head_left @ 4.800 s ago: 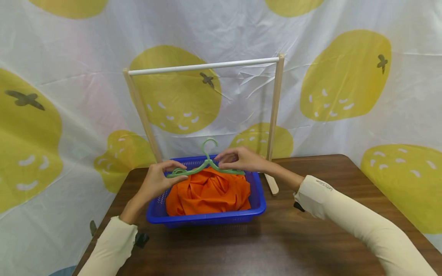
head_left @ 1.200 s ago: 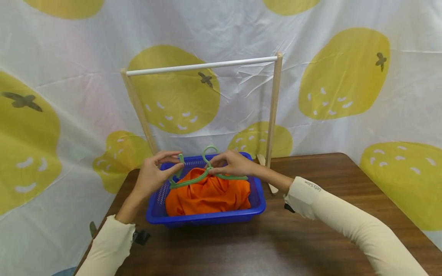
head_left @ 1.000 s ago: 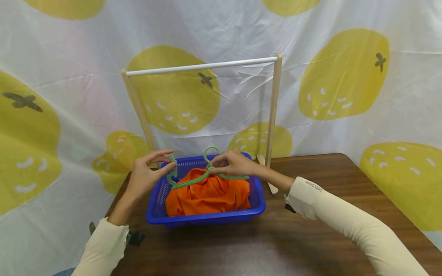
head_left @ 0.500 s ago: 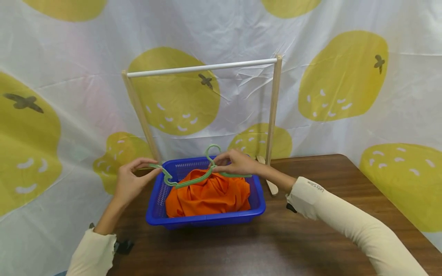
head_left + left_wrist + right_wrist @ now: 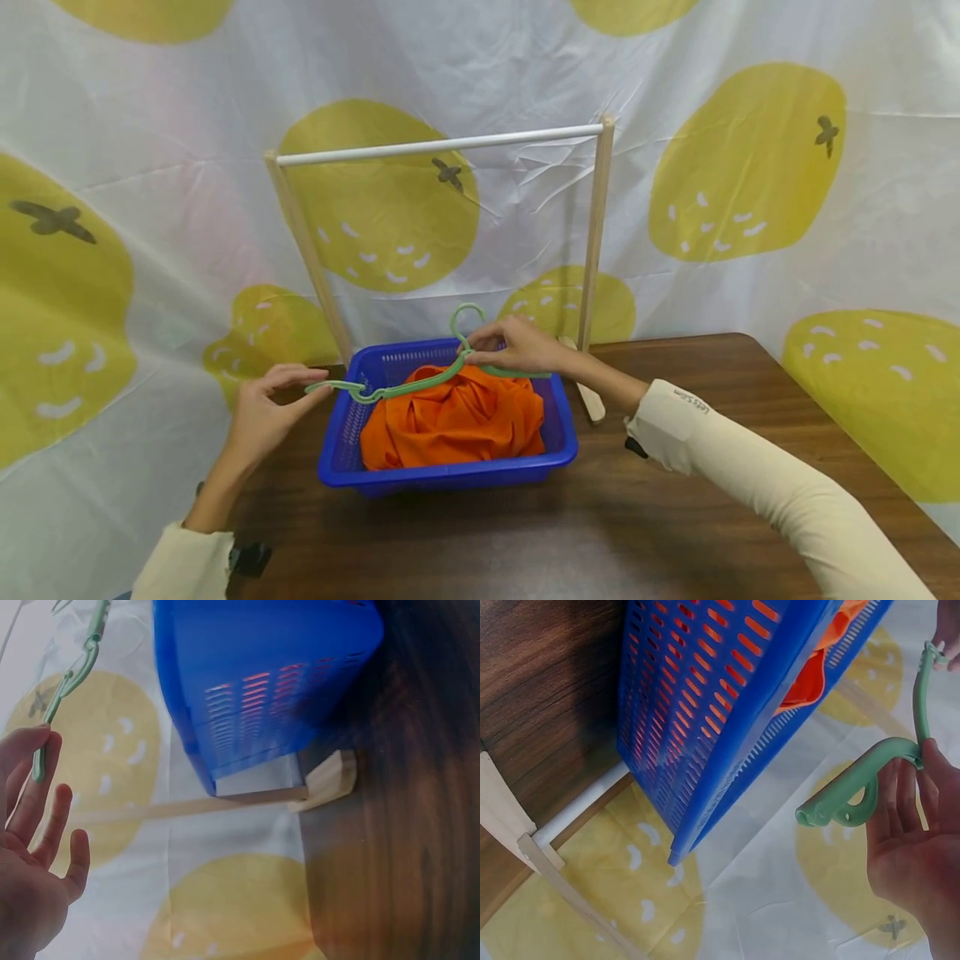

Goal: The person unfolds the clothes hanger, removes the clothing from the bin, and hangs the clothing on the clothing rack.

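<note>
A light green plastic clothes hanger (image 5: 420, 385) is held above a blue basket (image 5: 450, 478), its hook upward. The left hand (image 5: 258, 417) pinches the hanger's outer left end between thumb and fingers, beyond the basket's left rim. In the left wrist view, that end piece (image 5: 49, 712) joins the rest at a looped joint. At the centre, below the hook, the right hand (image 5: 521, 346) grips the hanger. Its right arm (image 5: 862, 771) passes the right fingers and ends in a small loop underneath. Bunched orange cloth (image 5: 457, 425) lies in the basket.
Behind the basket stands a rack with wooden posts (image 5: 597, 242) and a white rail (image 5: 442, 146). One wooden foot (image 5: 591, 402) reaches forward at the basket's right. All rest on a brown wooden table (image 5: 675, 492), with a fruit-print curtain (image 5: 525, 75) behind.
The left hand has moved left and down, swinging the hanger's left end piece from upright outward to nearly level. The right hand, earlier on the right arm, now grips the centre.
</note>
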Demonstrator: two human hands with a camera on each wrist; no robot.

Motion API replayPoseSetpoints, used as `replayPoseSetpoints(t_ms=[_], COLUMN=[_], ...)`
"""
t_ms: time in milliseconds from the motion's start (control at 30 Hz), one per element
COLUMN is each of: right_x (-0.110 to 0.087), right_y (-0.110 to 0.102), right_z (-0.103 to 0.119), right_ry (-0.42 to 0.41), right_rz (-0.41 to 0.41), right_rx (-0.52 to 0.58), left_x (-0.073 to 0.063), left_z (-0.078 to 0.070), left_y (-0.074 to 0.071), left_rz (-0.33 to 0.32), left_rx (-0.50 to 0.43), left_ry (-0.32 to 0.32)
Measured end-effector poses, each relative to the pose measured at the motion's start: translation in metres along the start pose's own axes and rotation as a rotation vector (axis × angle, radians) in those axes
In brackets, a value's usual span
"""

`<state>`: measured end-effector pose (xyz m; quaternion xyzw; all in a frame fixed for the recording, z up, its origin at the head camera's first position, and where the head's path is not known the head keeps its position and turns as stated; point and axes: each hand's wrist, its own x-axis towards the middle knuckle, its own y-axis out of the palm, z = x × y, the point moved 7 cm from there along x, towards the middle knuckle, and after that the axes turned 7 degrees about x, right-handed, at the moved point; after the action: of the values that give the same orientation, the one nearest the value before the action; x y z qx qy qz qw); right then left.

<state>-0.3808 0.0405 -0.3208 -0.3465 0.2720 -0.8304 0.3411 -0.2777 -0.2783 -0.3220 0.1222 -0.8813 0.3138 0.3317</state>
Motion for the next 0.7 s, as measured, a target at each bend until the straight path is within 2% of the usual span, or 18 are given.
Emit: replayPoseSetpoints(t_ms=[133,233,567,700], right_x=[0.0,0.0,0.0,0.0], right_y=[-0.002,-0.004,-0.01,-0.011], right_z=[0.003,0.005,0.011,0.014], right_ry=[0.013,0.008,-0.026,-0.046], right_rz=[-0.011,-0.03,-0.092,-0.092], right_rx=[0.006,-0.002,-0.049,-0.051], left_x=[-0.006,-0.009,-0.011,-0.01], left_z=[0.022,0.031,0.031,0.028], left_y=[0.003,0.003,0.005,0.006], left_rz=[0.023,0.038,0.074,0.062], left_rx=[0.037,0.044,0.067,0.091], left_ry=[-0.017,-0.023,0.005,0.031])
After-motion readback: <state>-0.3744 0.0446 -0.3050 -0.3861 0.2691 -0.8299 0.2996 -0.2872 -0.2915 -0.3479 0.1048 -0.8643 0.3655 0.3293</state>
